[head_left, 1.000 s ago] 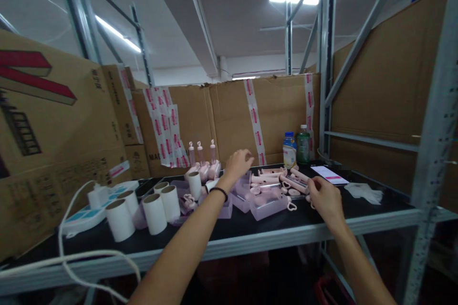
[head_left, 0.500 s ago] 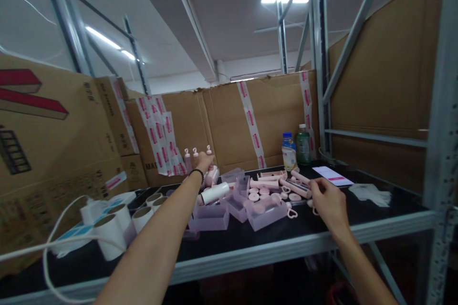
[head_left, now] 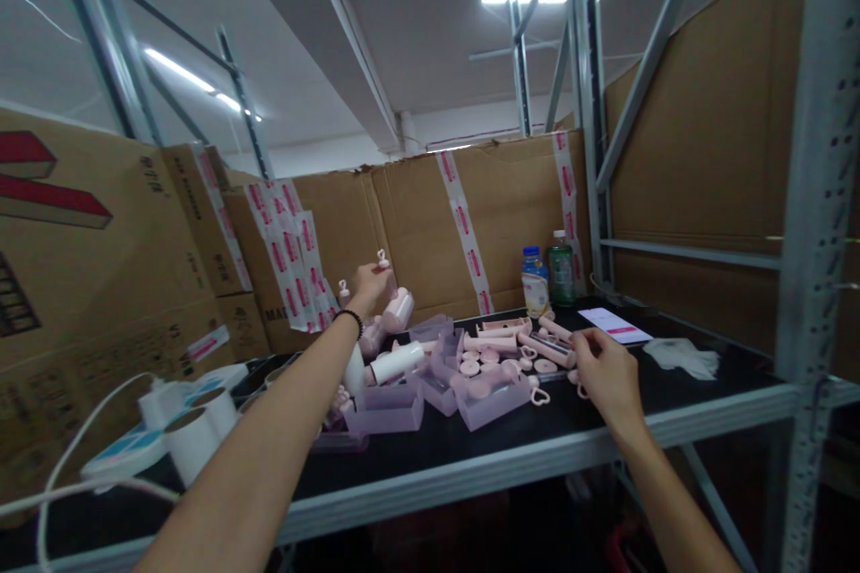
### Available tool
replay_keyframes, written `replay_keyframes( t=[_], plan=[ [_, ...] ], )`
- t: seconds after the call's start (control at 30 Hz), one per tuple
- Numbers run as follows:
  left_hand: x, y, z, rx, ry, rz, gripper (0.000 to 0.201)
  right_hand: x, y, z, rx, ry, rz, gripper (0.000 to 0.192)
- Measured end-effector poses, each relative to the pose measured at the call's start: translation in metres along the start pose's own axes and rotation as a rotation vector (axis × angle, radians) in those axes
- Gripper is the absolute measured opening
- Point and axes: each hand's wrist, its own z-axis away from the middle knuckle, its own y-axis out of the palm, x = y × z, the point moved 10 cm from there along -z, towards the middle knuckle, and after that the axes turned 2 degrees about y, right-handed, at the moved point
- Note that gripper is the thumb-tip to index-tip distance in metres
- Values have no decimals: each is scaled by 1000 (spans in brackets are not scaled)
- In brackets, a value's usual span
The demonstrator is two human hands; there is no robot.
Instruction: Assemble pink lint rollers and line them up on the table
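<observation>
A pink roller (head_left: 396,309) is held raised at the back of the tabletop (head_left: 591,416) by the closed fingers of the left hand (head_left: 368,285). The right hand (head_left: 601,372) is curled over loose pink parts (head_left: 547,349); its grip cannot be told. Many parts and clear cases (head_left: 494,398) lie unassembled.

Pale pink plastic roller handle (head_left: 396,309), smooth, slight sheen, far left. Translucent lilac plastic boxes (head_left: 494,394), frosted, centre. White paper rolls (head_left: 192,439), matt, near left. Black shelf top (head_left: 605,425), matt. Grey metal rack posts (head_left: 812,197), painted, dull. Brown corrugated cardboard walls (head_left: 511,224), rough, glossy printed tape strips.
</observation>
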Motion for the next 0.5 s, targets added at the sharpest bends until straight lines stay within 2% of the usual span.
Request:
replay_keyframes(
  t=[0.1,0.2,0.27,0.33,0.4,0.43,0.5],
  plan=[
    [-26,-22,-5,-40,70,211,30,17,-20,8,-133,-14,-110,29],
    [-58,-44,1,-35,146,461,32,44,-38,24,-260,-55,-231,32],
    [-79,-58,15,15,194,623,28,68,-38,38,-248,-87,-327,32],
    [-96,-70,41,78,230,763,25,94,-24,54,-116,-103,-475,32],
    [-108,-81,78,147,245,878,24,123,1,77,117,-100,-639,30],
    [-111,-85,99,173,252,927,23,137,15,91,242,-91,-703,34],
    [-114,-91,143,227,247,998,24,161,39,124,460,-55,-809,57]
  ],
)
